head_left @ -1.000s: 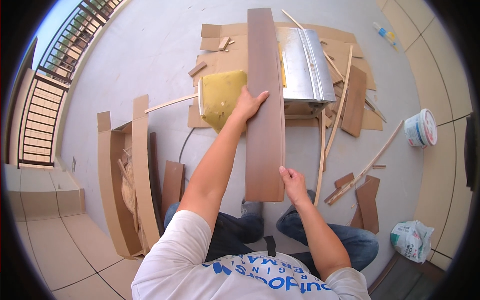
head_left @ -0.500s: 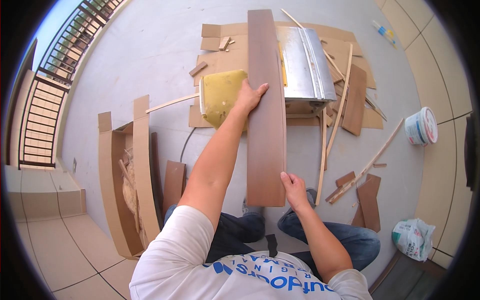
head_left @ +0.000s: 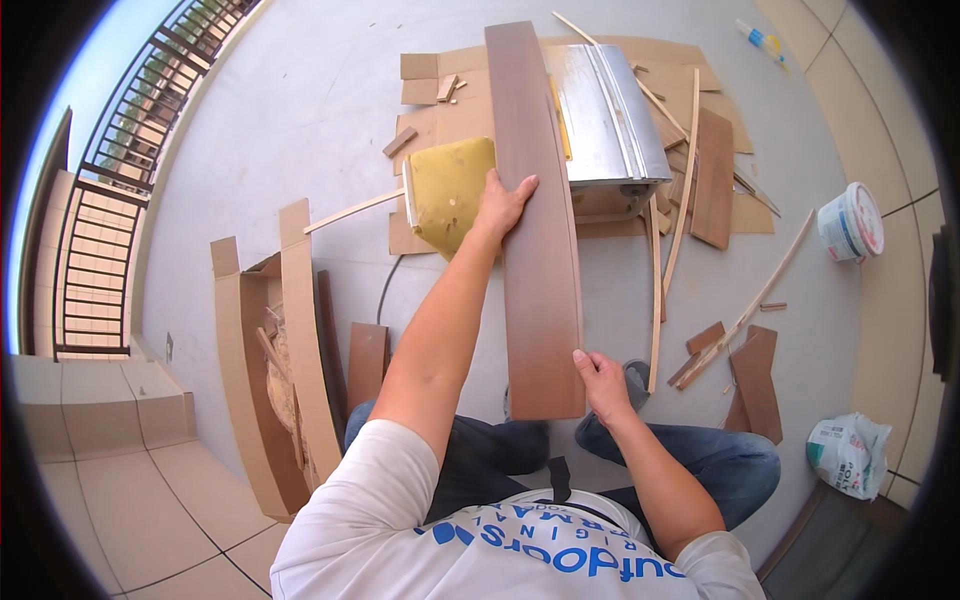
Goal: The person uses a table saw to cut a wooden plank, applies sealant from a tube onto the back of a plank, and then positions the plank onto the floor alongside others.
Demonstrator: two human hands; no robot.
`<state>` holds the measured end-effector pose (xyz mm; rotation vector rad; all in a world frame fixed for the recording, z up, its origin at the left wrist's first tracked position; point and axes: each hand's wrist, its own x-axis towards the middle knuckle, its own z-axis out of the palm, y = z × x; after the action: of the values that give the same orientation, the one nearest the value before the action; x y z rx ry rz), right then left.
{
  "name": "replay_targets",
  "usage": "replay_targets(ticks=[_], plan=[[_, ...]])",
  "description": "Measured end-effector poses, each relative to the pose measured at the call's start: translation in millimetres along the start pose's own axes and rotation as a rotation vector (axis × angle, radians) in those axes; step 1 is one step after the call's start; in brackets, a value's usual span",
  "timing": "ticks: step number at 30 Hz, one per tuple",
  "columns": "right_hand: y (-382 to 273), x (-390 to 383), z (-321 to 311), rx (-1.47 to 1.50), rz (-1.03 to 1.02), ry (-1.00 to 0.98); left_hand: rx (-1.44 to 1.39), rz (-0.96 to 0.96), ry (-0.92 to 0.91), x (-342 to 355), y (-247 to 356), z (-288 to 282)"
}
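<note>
A long brown wooden plank (head_left: 540,290) lies lengthwise in front of me, its near end above my lap. My left hand (head_left: 506,205) grips its left edge about halfway along, thumb on the upper face and fingers partly hidden beneath. Nearer to me, my right hand (head_left: 602,385) holds the right edge close to the near end, its thumb against the board. Beyond my hands, the plank passes between a scuffed yellow box-shaped piece (head_left: 450,190) on the left and a boxy thing with a shiny silver metal top (head_left: 605,115) on the right.
Flattened cardboard (head_left: 430,125) lies under the silver-topped thing, with wood offcuts and thin strips (head_left: 682,190) around it. At left stands a long open carton (head_left: 297,340) of scraps. A white bucket (head_left: 850,225) and a plastic bag (head_left: 848,455) are at right.
The plank has turned slightly, its far end leftward and its near end rightward, with both hands still on it. The whole view has also shifted a little.
</note>
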<state>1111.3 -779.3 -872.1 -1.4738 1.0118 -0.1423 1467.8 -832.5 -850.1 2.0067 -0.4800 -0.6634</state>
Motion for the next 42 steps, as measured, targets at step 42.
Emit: replay_targets(ticks=[42], plan=[[36.3, -68.7, -2.2, 0.068, 0.028, -0.006, -0.037, -0.020, 0.013, -16.4, -18.9, 6.4]])
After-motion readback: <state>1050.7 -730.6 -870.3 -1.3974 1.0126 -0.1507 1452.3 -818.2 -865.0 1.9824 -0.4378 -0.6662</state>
